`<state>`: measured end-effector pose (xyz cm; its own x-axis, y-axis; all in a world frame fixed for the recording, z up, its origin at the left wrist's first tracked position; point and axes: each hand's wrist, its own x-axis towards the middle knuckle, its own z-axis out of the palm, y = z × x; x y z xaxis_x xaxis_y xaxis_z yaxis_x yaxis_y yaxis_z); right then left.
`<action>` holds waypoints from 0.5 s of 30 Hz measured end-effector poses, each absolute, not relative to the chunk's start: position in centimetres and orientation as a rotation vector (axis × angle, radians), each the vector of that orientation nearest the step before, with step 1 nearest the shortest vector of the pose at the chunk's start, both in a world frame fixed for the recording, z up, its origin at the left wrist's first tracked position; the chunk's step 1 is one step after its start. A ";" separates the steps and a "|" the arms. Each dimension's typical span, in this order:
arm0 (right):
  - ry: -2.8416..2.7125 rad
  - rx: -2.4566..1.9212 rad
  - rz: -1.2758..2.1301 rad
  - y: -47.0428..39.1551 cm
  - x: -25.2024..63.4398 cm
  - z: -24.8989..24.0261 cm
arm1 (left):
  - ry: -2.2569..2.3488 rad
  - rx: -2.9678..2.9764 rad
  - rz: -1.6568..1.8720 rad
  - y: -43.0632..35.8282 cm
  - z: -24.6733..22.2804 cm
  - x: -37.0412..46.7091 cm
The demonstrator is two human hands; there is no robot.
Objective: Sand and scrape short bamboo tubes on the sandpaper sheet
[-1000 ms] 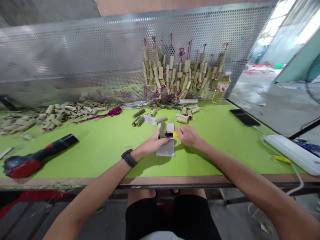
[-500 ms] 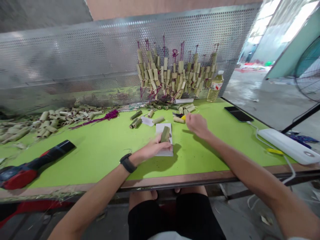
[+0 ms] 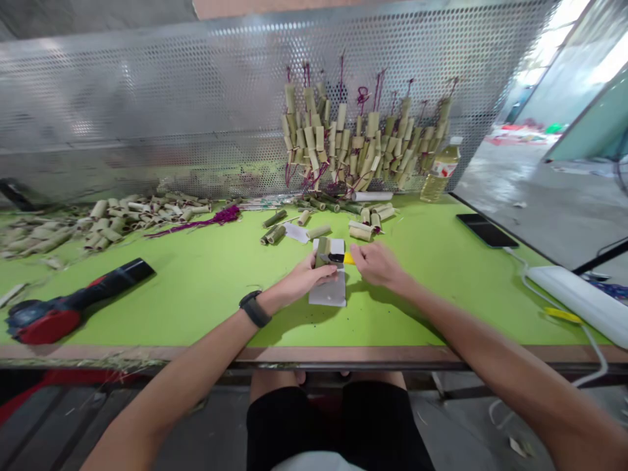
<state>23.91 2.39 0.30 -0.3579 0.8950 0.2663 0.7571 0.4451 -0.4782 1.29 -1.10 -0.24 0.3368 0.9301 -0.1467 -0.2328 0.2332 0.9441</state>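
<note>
Left hand gripping short green bamboo tube over grey sanding sheet, right hand closed on yellow-handled cutter (blade at tube), green worktop

One cam only, head-worn, looking fwd and down over the green surface from the near edge. Both forearms enter from the bottom corners and meet at centre frame; left grip and right grip sit close to the lens. Beyond the grips, the perforated metal panel closes the far side. Right of the grips the view opens onto a floor. Below them, the person's lap. Wide lens, edges bowed. No 2nd view, so no overlap.
</note>
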 end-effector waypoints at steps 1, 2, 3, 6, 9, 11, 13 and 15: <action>-2.221 -1.393 0.383 2.4 24.0 0.3 | 0.864 1.020 0.953 -1.0 -0.3 1.3; -2.229 -1.400 0.388 2.4 24.0 0.3 | 0.858 1.036 0.951 -1.0 -0.4 1.3; -2.235 -1.401 0.391 2.5 24.0 0.2 | 0.855 1.056 0.950 -0.9 -0.5 1.3; -2.244 -1.373 0.402 2.6 24.0 0.0 | 0.875 1.124 0.955 -0.8 -0.8 1.2; -2.232 -1.354 0.413 2.7 24.0 -0.3 | 0.934 1.245 0.939 -0.8 -0.9 0.9; -2.202 -1.364 0.411 2.6 23.9 -0.5 | 0.935 1.321 0.901 -0.8 -0.8 0.7; -2.167 -1.374 0.406 2.4 23.6 -0.6 | 0.897 1.331 0.872 -0.7 -0.4 0.6; -2.139 -1.376 0.391 2.1 23.0 -0.5 | 0.859 1.292 0.870 -0.5 0.1 0.6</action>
